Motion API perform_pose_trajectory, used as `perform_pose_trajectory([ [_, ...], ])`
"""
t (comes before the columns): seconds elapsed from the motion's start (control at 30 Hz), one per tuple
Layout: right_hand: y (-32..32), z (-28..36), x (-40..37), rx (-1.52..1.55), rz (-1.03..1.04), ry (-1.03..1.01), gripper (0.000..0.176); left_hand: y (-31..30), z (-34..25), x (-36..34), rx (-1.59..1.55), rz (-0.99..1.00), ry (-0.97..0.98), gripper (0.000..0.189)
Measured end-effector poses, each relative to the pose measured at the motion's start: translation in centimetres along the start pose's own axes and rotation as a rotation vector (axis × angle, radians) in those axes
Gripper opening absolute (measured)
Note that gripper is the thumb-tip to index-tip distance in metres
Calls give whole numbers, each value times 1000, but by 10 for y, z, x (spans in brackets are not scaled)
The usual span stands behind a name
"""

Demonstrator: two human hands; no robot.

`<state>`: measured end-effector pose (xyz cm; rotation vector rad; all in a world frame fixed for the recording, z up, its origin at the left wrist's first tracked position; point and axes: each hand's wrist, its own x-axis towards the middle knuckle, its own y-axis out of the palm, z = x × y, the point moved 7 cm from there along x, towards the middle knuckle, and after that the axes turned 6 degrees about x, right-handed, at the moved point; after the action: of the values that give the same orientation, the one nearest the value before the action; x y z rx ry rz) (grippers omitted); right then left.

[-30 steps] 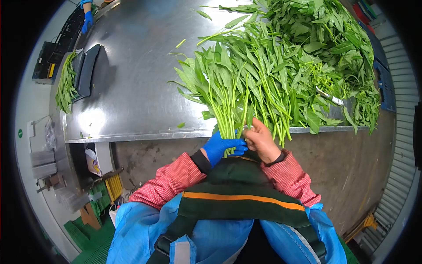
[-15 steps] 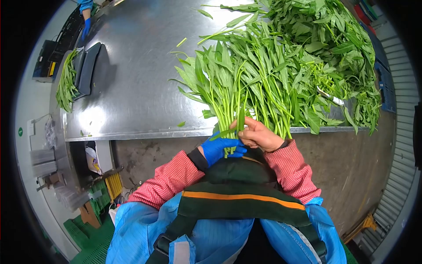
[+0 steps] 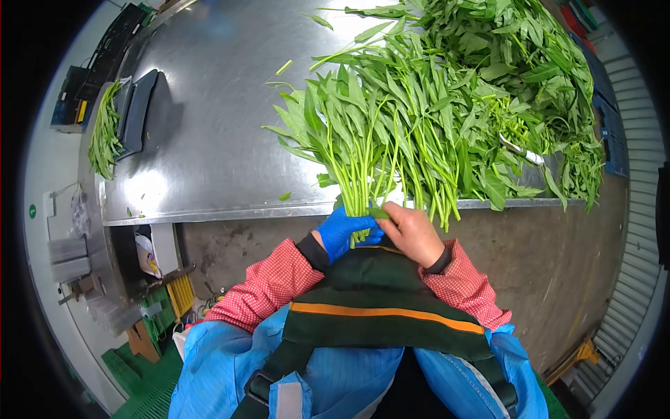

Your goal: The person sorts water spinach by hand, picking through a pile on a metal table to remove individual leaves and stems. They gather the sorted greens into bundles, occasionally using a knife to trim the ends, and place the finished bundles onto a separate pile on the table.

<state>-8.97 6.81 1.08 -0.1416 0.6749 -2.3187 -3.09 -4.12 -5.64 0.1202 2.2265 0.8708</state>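
In a blue glove, my left hand (image 3: 346, 233) is wrapped round the lower stems of a bunch of water spinach (image 3: 352, 160) at the table's front edge. The leafy tops of that bunch rest on the metal table. My bare right hand (image 3: 413, 234) is closed beside it, thumb and fingers pinching a green leaf (image 3: 377, 212) next to the stems. More loose water spinach (image 3: 429, 140) lies just right of the bunch, its cut stems reaching over the edge. A knife with a white handle (image 3: 534, 158) lies among the greens further right.
A big heap of water spinach (image 3: 509, 42) covers the table's right side. On the left of the metal table (image 3: 209, 133) stands a dark scale-like tray (image 3: 142, 108) with greens (image 3: 105, 133) beside it. Blue crates (image 3: 611, 136) stand past the right edge.
My right hand has turned and come down beside the left, now pinching the leaf near the stems. The bunch shifted slightly left. The co-worker's gloved hand at top left has left view.
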Motion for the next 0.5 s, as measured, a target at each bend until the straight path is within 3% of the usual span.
perform_pose_trajectory([
  [0.13,4,12,-4,197,180,-41,20,-1,5,4,-10,25,3,30],
  [0.23,35,11,-23,617,629,304,23,-4,3,8,102,8,38,29],
  [0.27,36,10,-26,599,656,276,24,-3,4,7,100,9,11,31],
  [0.37,-29,33,-24,797,550,333,20,4,0,1,28,-2,-85,35],
  [0.4,-71,19,-28,848,239,186,21,1,4,4,-37,-11,-127,36],
  [0.47,-124,-26,-28,1048,-178,138,28,-2,9,7,-123,-42,-205,35],
  [0.5,-134,-33,-25,915,-273,211,30,-3,12,9,-113,-41,-210,32],
])
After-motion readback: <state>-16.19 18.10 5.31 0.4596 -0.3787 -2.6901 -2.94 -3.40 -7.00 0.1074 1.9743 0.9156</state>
